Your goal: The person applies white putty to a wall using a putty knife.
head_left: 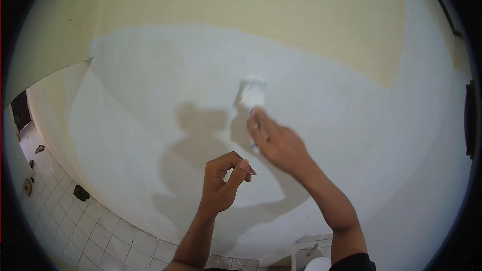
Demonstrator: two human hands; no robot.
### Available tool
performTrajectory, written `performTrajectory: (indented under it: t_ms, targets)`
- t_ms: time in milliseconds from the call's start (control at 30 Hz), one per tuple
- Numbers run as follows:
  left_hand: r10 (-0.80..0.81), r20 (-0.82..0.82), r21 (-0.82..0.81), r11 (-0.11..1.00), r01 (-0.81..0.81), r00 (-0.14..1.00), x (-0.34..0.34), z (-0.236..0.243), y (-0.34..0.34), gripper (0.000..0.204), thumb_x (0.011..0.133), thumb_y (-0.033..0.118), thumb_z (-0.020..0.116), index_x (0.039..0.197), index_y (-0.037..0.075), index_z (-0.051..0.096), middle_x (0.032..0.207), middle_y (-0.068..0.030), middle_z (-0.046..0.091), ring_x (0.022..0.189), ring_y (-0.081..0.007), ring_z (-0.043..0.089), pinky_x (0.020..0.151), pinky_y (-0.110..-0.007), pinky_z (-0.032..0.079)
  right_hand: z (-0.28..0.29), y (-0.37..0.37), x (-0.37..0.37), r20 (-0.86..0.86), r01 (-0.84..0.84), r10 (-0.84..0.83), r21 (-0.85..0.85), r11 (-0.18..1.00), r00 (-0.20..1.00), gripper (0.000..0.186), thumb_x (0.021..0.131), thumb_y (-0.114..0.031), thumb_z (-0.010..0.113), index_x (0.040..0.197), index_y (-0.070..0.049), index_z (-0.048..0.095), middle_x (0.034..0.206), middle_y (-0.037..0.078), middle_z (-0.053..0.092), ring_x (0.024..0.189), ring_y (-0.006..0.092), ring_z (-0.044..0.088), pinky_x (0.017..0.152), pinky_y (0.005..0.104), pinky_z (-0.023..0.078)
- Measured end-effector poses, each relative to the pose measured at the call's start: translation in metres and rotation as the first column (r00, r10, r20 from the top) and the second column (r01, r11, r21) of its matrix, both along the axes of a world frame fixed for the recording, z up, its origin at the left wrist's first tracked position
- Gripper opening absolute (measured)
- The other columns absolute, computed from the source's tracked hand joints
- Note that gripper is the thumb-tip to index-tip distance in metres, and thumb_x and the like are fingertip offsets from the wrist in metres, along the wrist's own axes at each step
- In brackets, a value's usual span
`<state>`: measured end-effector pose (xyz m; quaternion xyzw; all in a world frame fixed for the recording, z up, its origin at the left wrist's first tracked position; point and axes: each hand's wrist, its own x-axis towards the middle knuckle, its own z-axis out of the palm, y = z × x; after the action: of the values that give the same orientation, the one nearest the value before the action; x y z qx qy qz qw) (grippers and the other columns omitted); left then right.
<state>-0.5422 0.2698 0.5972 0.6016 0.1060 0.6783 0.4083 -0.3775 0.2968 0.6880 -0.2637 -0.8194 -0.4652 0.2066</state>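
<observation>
My right hand [278, 145] grips a paintbrush [252, 94] by its handle. The brush points upward, its wide head coated in white and set against the wall [321, 120]. A bit of the blue and white handle shows below my fingers, and the hand is slightly blurred. Lower and to the left, my left hand [224, 178] hovers in front of the wall with its fingers curled in toward the thumb. Nothing shows in it, and the fingertips carry whitish marks. White covers the wall's middle and lower part; pale yellow [241, 0] shows above.
A tiled floor [95, 226] runs along the wall's foot at the lower left, with a dark crumpled thing [81, 193] on it. Down by my right forearm stands a white round container [318, 264]. A dark fixture [470, 120] sits at the far right edge.
</observation>
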Motion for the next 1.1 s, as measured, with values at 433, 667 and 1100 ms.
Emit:
performTrajectory:
  t_ms: [433,667,1100]
  targets:
    - [0.052,0.083,0.027,0.998,-0.055,0.995,-0.019,-0.005,-0.004,0.026,0.096,0.009,0.054,0.073,-0.002,0.06,0.071,-0.0091,0.06,0.064,-0.0133,0.058,0.059,-0.028,0.048,-0.016,0.01,-0.039,-0.042,-0.021,0.012,-0.216,0.976,0.999,0.038,0.081,-0.008,0.061,0.115,0.008,0.053,0.111,0.024,0.055,0.086,0.0301,0.068,0.061,0.036,0.058]
    - [0.228,0.222,-0.076,0.973,-0.217,0.948,-0.056,-0.024,-0.008,0.033,0.096,0.018,0.054,0.069,-0.001,0.058,0.064,-0.007,0.054,0.058,-0.0143,0.055,0.054,-0.029,0.046,-0.007,0.006,-0.061,-0.029,-0.197,0.197,-0.011,0.98,0.98,0.04,0.082,-0.011,0.062,0.116,0.007,0.053,0.117,0.027,0.055,0.084,0.0289,0.069,0.062,0.0327,0.058]
    - [0.298,0.155,-0.234,0.937,-0.258,0.942,-0.088,-0.063,-0.001,0.029,0.095,0.015,0.054,0.073,0.0,0.061,0.069,-0.0063,0.058,0.064,-0.0132,0.057,0.06,-0.03,0.049,-0.063,0.021,-0.101,-0.165,-0.156,0.061,-0.658,0.736,0.984,0.026,0.09,-0.013,0.056,0.112,0.0,0.057,0.114,0.022,0.059,0.088,0.0367,0.066,0.071,0.0451,0.057]
